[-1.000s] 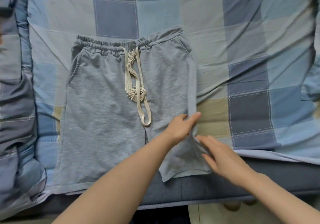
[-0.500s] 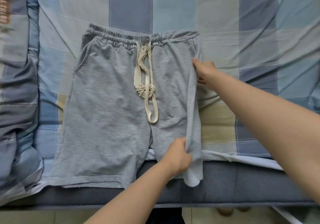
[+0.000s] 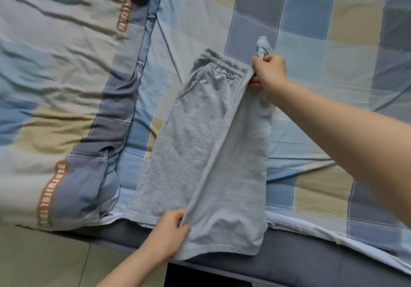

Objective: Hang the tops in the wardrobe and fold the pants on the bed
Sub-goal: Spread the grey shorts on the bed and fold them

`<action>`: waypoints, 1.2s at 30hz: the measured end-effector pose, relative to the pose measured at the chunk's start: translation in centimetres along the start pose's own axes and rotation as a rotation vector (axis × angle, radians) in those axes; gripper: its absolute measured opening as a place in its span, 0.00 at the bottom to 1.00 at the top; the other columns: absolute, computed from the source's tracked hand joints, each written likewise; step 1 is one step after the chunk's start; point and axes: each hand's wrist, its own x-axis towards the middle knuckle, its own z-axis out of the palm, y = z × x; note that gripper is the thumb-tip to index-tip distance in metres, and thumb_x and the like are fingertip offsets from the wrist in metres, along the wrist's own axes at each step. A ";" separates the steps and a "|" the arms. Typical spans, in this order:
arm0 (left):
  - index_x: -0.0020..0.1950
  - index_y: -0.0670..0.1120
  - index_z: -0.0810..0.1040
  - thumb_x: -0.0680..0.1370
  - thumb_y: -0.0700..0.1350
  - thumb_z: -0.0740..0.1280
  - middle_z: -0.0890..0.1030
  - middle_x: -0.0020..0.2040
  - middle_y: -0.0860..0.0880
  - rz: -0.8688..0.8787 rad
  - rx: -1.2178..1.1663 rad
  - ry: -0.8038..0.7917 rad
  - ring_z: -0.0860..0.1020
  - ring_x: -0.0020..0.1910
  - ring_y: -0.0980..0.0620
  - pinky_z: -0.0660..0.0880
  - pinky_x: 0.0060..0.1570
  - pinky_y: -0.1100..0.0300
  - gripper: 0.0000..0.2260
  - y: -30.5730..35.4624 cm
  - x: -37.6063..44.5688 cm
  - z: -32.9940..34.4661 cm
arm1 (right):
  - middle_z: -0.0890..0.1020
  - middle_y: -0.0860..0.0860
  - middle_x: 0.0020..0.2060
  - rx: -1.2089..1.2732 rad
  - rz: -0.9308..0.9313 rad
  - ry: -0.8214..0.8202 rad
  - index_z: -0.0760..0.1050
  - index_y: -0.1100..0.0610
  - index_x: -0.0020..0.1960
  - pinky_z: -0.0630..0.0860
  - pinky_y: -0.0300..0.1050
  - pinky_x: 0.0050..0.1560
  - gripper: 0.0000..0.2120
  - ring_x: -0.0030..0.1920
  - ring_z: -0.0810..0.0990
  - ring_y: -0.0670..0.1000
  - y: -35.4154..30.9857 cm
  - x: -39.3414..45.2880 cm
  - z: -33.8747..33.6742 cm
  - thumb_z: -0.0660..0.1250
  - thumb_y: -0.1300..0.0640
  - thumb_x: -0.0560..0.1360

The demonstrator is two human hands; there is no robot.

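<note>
Since the earlier frame, the shorts on the bed were folded halfway over, left hand pinching the hem, right hand clamped on the waistband; lengthwise fold nearly finished.
</note>
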 end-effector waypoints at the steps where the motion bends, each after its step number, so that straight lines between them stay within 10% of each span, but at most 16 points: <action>1: 0.34 0.54 0.76 0.75 0.35 0.67 0.79 0.28 0.64 -0.031 0.003 0.075 0.76 0.33 0.68 0.69 0.35 0.71 0.15 -1.7 -0.5 -1.6 | 0.74 0.59 0.34 -0.006 0.002 -0.049 0.63 0.54 0.31 0.81 0.54 0.38 0.16 0.35 0.79 0.59 -0.9 -0.7 2.0 0.63 0.57 0.76; 12: 0.28 0.45 0.72 0.74 0.40 0.72 0.68 0.23 0.53 -0.080 -0.011 0.477 0.67 0.26 0.54 0.62 0.28 0.64 0.16 -10.1 0.7 -9.1 | 0.77 0.60 0.61 -0.370 -0.015 0.011 0.74 0.61 0.59 0.74 0.50 0.60 0.12 0.60 0.78 0.57 -5.5 -0.9 14.1 0.61 0.57 0.79; 16: 0.30 0.41 0.73 0.75 0.41 0.71 0.72 0.25 0.46 -0.107 0.035 0.548 0.69 0.29 0.48 0.63 0.33 0.54 0.15 -10.8 1.9 -9.6 | 0.78 0.62 0.54 -0.383 0.039 -0.017 0.68 0.60 0.40 0.71 0.45 0.59 0.05 0.64 0.74 0.59 -5.9 -1.2 16.0 0.56 0.68 0.71; 20: 0.28 0.43 0.64 0.75 0.41 0.70 0.66 0.24 0.50 -0.179 0.095 0.580 0.66 0.27 0.51 0.61 0.29 0.58 0.20 -11.5 2.4 -9.8 | 0.78 0.59 0.52 -0.445 -0.091 -0.169 0.74 0.57 0.53 0.73 0.46 0.51 0.09 0.52 0.75 0.54 -4.6 -1.9 17.2 0.57 0.57 0.79; 25: 0.58 0.41 0.73 0.75 0.40 0.68 0.76 0.52 0.39 -0.226 0.469 0.500 0.78 0.49 0.35 0.73 0.45 0.47 0.13 -10.7 2.1 -9.0 | 0.83 0.54 0.45 -0.319 -0.205 -0.010 0.78 0.58 0.49 0.74 0.46 0.50 0.10 0.48 0.79 0.53 -0.4 -7.0 12.5 0.58 0.59 0.76; 29: 0.67 0.40 0.73 0.59 0.33 0.75 0.73 0.46 0.38 0.081 0.785 0.608 0.74 0.38 0.38 0.72 0.35 0.48 0.36 -8.2 1.9 -7.5 | 0.82 0.56 0.48 -0.322 0.089 0.141 0.77 0.57 0.52 0.76 0.52 0.55 0.10 0.50 0.80 0.57 9.0 -12.7 3.3 0.58 0.62 0.76; 33: 0.70 0.49 0.73 0.60 0.39 0.78 0.76 0.61 0.39 0.489 0.904 0.492 0.77 0.56 0.36 0.74 0.53 0.41 0.38 -4.7 4.0 -4.8 | 0.80 0.59 0.41 -0.199 0.515 0.056 0.73 0.62 0.53 0.79 0.53 0.45 0.08 0.36 0.78 0.53 16.9 -17.8 -1.1 0.57 0.66 0.79; 36: 0.78 0.64 0.47 0.73 0.60 0.67 0.45 0.80 0.47 0.439 0.958 0.144 0.45 0.78 0.37 0.47 0.69 0.28 0.39 -1.8 6.3 -1.5 | 0.80 0.55 0.43 0.005 0.630 -0.236 0.74 0.58 0.49 0.77 0.43 0.39 0.04 0.38 0.78 0.49 18.3 -20.0 -1.4 0.61 0.61 0.80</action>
